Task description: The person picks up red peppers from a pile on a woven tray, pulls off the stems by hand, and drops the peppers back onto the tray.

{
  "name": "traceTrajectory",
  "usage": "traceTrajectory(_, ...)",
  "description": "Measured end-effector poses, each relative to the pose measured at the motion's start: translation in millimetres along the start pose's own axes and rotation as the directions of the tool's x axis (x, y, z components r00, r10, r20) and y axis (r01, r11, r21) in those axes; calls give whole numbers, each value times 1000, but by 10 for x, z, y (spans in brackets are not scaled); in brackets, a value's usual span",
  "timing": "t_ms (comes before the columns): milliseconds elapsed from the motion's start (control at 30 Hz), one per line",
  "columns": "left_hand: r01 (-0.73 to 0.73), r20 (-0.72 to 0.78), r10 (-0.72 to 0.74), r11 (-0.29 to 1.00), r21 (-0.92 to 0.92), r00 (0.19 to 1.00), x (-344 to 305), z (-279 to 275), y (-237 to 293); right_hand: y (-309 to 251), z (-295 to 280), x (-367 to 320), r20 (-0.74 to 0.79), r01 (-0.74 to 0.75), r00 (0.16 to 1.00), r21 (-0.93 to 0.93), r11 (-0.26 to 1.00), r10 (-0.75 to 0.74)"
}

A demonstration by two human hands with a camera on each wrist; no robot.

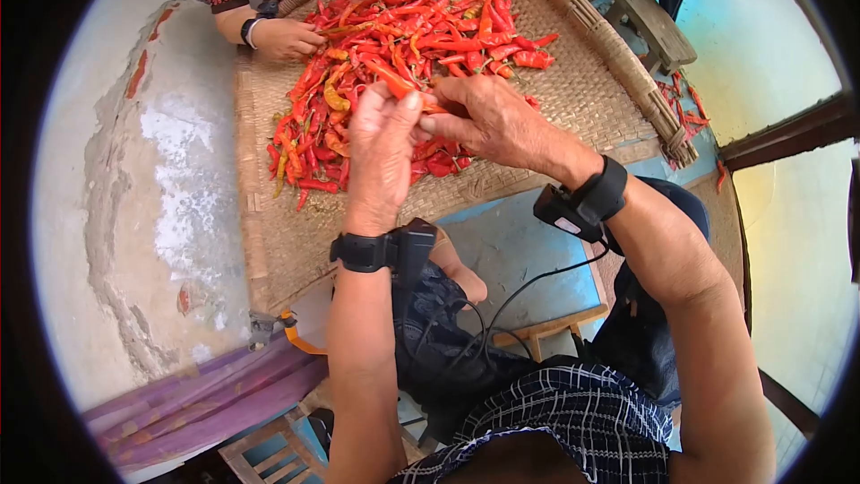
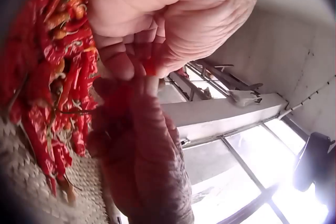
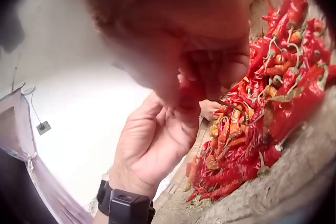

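Both hands meet over a heap of red and orange chili peppers (image 1: 448, 27) on a woven tray (image 1: 591, 81). The left hand (image 1: 381, 152) pinches a red-orange pepper (image 1: 391, 79) between thumb and fingers. Close against it, the right hand (image 1: 502, 121) has thumb and fingers curled round the same pepper's other end. In the left wrist view a bit of red (image 2: 150, 67) shows between the touching fingertips. The right wrist view has the left hand (image 3: 157, 145) below the blurred right hand (image 3: 173, 40), with the pepper mostly hidden between them.
Across the tray, another person's hands (image 1: 285, 38) reach into the peppers. A plastered wall (image 1: 161, 170) stands at left. A wooden bench (image 1: 652, 22) and loose peppers (image 1: 690, 108) lie beyond the tray at right. Cables hang above the lap.
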State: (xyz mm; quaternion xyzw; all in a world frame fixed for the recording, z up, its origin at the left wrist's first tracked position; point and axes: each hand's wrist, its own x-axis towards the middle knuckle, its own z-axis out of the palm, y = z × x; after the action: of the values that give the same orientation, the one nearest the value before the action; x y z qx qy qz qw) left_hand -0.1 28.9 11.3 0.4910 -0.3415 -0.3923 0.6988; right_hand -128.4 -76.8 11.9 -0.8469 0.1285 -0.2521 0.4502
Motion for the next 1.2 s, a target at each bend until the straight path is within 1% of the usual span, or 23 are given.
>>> traceTrajectory(100, 15, -27, -13, 999, 47, 1000, 26, -129, -50, 60, -12, -25, 68, 15, 998, -69, 997, -11)
traceTrajectory(167, 71, -197, -41, 987, 147, 980, 62, -233, -35, 142, -44, -31, 112, 47, 993, -123, 991, -33)
traceTrajectory(200, 65, -201, -34, 986, 151, 979, 98, -339, -45, 161, -72, -33, 153, 67, 987, -181, 981, -40)
traceTrajectory(267, -6, -373, 284, 802, 597, 884, 210, -651, -64, 181, -152, -14, 159, 36, 987, -182, 983, -6)
traceTrajectory(300, -9, -376, 290, 802, 598, 880, 271, -826, -80, 208, -195, 23, 71, -8, 997, -102, 995, 15)
traceTrajectory(333, 23, -329, 450, 563, 826, 830, 334, -1011, -104, 239, -231, 56, -15, -44, 999, -17, 999, 44)
traceTrajectory(367, 85, -230, 580, 266, 960, 781, 380, -1054, -75, 274, -261, 81, -14, -38, 999, -19, 999, 38)
traceTrajectory(400, 84, -230, 584, 267, 960, 779, 423, -1073, -81, 316, -291, 102, -167, -8, 986, -156, 988, -18)
traceTrajectory(467, 317, -407, 331, 292, 902, 851, 483, -1025, -83, 349, -356, 122, -426, -15, 886, -424, 906, -184)
traceTrajectory(500, 384, -416, 286, 162, 909, 863, 482, -936, -51, 324, -436, 106, -364, -63, 917, -539, 840, -165)
traceTrajectory(600, 370, -390, 251, 126, 921, 886, 524, -838, -82, 311, -431, 83, -313, -32, 939, -500, 865, -146)
traceTrajectory(633, 320, -361, 175, 225, 920, 916, 501, -800, -105, 328, -407, 61, -278, 23, 941, -511, 859, -190)
traceTrajectory(733, 239, -280, 146, 250, 938, 949, 372, -487, -106, 266, -329, 0, -149, 47, 979, -487, 872, -136)
traceTrajectory(800, 172, -230, 188, 281, 944, 955, 253, -346, -91, 226, -242, -15, -162, 48, 976, -500, 864, -148)
traceTrajectory(867, 4, -80, 151, 447, 894, 985, 180, -299, -81, 184, -162, -12, -61, -30, 998, -459, 888, 2)
traceTrajectory(900, 10, -79, 125, 477, 879, 989, 99, -175, -19, 182, -115, -13, -75, -23, 997, -408, 913, -9)
traceTrajectory(933, 9, -78, 121, 485, 874, 990, 48, -154, -44, 159, -102, -11, -73, -28, 997, -414, 910, -2)
traceTrajectory(1000, -142, 74, 162, 455, 879, 984, -24, -74, -86, 47, -110, 9, 24, -154, 985, -326, 933, 170)
traceTrajectory(1033, -70, 33, 76, 557, 827, 997, -64, -18, -87, 108, -64, 2, -4, -113, 993, -211, 971, 114)
traceTrajectory(1067, -75, 38, 77, 569, 819, 996, -86, 40, -87, 146, -28, -6, -5, -120, 993, -225, 967, 122)
traceTrajectory(1133, -41, 49, 10, 716, 697, 999, -117, 102, -95, 190, 41, -20, -160, 3, 987, 26, 1000, 1)
traceTrajectory(1167, -102, 53, 89, 751, 652, 995, -108, 146, -126, 172, 52, -17, -154, -78, 983, 126, 989, 98)
traceTrajectory(1200, -99, 45, 92, 751, 652, 995, -100, 150, -105, 178, 48, 9, -146, -75, 985, 126, 989, 94)
